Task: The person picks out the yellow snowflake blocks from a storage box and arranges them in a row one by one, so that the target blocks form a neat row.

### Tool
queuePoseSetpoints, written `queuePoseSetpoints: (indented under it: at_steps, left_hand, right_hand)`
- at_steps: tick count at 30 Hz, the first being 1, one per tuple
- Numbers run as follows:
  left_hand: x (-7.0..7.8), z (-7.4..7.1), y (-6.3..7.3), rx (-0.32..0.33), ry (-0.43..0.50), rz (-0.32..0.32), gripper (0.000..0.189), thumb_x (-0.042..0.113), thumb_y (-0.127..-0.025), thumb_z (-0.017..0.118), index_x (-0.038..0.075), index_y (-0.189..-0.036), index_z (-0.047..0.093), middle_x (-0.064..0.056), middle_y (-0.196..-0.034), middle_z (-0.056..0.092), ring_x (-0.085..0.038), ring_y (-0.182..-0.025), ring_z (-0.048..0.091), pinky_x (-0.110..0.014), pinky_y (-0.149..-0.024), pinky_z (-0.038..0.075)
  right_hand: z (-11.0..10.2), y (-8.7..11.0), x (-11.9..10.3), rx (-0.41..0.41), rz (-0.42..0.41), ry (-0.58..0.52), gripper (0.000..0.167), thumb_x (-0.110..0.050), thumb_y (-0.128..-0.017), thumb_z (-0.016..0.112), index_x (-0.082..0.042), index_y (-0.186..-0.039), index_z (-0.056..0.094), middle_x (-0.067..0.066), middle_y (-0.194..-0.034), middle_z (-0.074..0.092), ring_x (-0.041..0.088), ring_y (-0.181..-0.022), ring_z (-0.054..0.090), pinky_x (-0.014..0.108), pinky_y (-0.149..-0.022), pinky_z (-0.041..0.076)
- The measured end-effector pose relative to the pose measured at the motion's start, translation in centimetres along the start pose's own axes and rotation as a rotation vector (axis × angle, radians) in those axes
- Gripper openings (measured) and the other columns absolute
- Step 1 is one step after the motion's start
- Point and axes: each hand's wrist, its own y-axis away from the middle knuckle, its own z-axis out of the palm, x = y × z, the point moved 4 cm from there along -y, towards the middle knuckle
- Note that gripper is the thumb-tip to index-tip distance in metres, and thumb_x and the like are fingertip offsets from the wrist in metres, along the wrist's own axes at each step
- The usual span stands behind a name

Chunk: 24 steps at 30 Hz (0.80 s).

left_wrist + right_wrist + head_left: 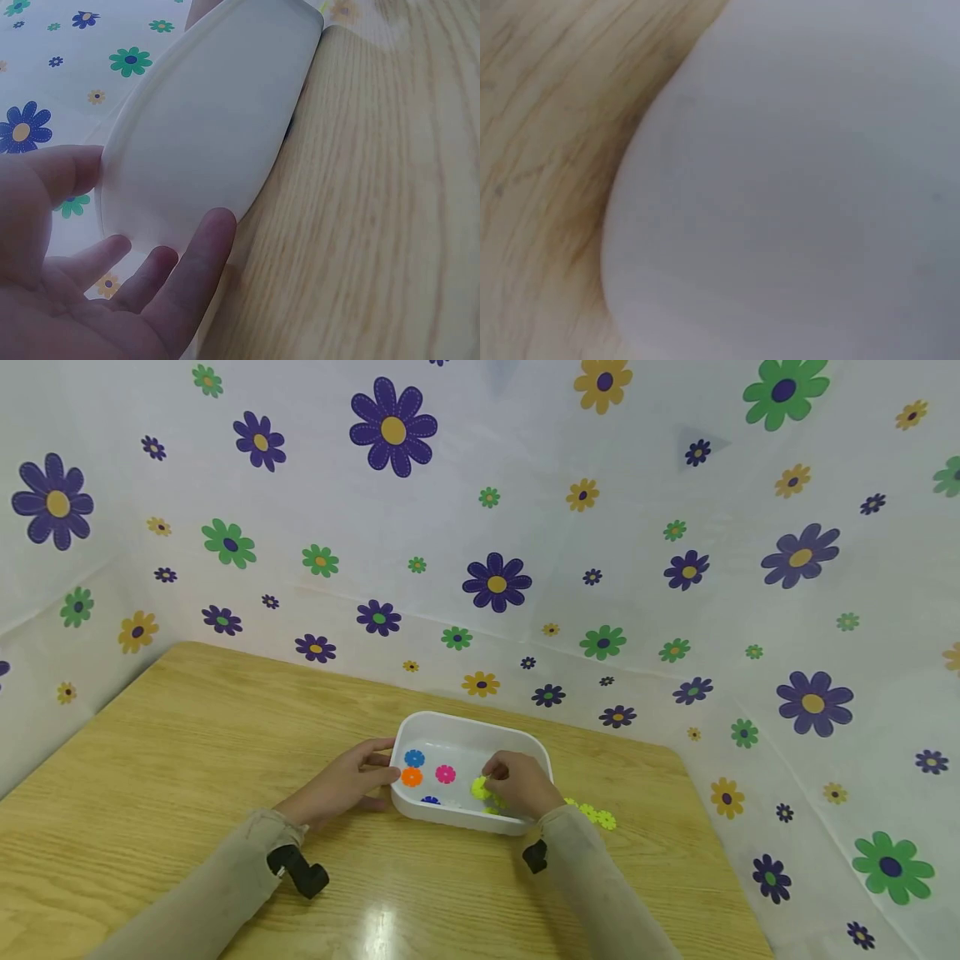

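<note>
A white cloth (315, 502) printed with purple, green and yellow flowers stood behind a wood-grain table (262, 718). Both forearms wore pale sleeves (202, 885); a black band (300, 870) sat at the left wrist, another dark fitting (535, 857) at the right. Just right of the tray (465, 821), a short row of yellow discs (588, 812) lay on the wood, its near end close to the right sleeve. The right hand (521, 783) covered part of the tray's right end; its fingers were curled with the tips at the yellow pieces (480, 789) inside, grip on one could not be told. Left hand (345, 785): fingers spread and loosely extended against the outer wall, thumb at the rim. The tray was white, shallow and round-cornered, flat on the table. On its floor: a blue piece (415, 758) just behind an orange piece (412, 777), a pink piece (446, 774) to their right, and a dark blue piece (431, 800) partly hidden by the front wall. All had notched, petal-like edges.
</note>
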Motion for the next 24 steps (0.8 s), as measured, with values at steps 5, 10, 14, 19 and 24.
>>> queuePoseSetpoints:
  at_steps: [5, 10, 14, 19, 24]
  left_hand:
    - [0.0, -0.1, 0.1, 0.000, 0.003, -0.004, 0.065, 0.025, -0.103, 0.066, 0.011, -0.159, 0.036, -0.022, -0.145, 0.048, -0.030, -0.115, 0.063, -0.042, -0.088, 0.063]
    - [0.0, -0.2, 0.1, -0.002, 0.006, -0.002, 0.063, 0.025, -0.103, 0.067, 0.010, -0.157, 0.038, -0.022, -0.143, 0.048, -0.030, -0.116, 0.062, -0.042, -0.089, 0.063]
    - [0.0, -0.1, 0.1, -0.003, 0.004, -0.002, 0.063, 0.025, -0.103, 0.067, 0.010, -0.157, 0.039, -0.022, -0.143, 0.049, -0.030, -0.115, 0.062, -0.042, -0.089, 0.063]
    - [0.2, 0.0, 0.1, -0.004, 0.001, 0.000, 0.063, 0.025, -0.103, 0.067, 0.009, -0.157, 0.039, -0.022, -0.142, 0.049, -0.030, -0.115, 0.062, -0.042, -0.089, 0.063]
    - [0.3, 0.0, 0.2, 0.003, -0.008, 0.002, 0.064, 0.025, -0.103, 0.067, 0.011, -0.158, 0.038, -0.022, -0.142, 0.049, -0.029, -0.114, 0.063, -0.043, -0.088, 0.063]
  right_hand:
    - [0.1, -0.5, 0.5, -0.036, 0.008, -0.079, 0.005, -0.016, -0.096, 0.074, -0.014, -0.095, 0.071, -0.002, -0.093, 0.069, 0.017, -0.086, 0.061, 0.034, -0.083, 0.058]
    - [0.1, -0.8, 0.6, -0.054, 0.044, -0.132, 0.005, -0.018, -0.096, 0.074, -0.014, -0.095, 0.071, 0.000, -0.092, 0.069, 0.019, -0.087, 0.060, 0.032, -0.082, 0.057]
    - [0.1, -0.7, 0.6, -0.063, 0.064, -0.175, 0.008, -0.019, -0.096, 0.074, -0.012, -0.098, 0.071, 0.002, -0.093, 0.068, 0.019, -0.086, 0.061, 0.031, -0.080, 0.058]
    - [-0.2, -0.4, 0.2, -0.065, 0.075, -0.241, 0.010, -0.018, -0.098, 0.072, -0.009, -0.102, 0.070, 0.004, -0.092, 0.069, 0.019, -0.082, 0.063, 0.030, -0.077, 0.059]
    - [-1.4, 0.6, -0.3, -0.005, 0.002, -0.279, 0.006, -0.015, -0.099, 0.070, -0.010, -0.102, 0.069, 0.003, -0.092, 0.069, 0.018, -0.081, 0.063, 0.034, -0.078, 0.060]
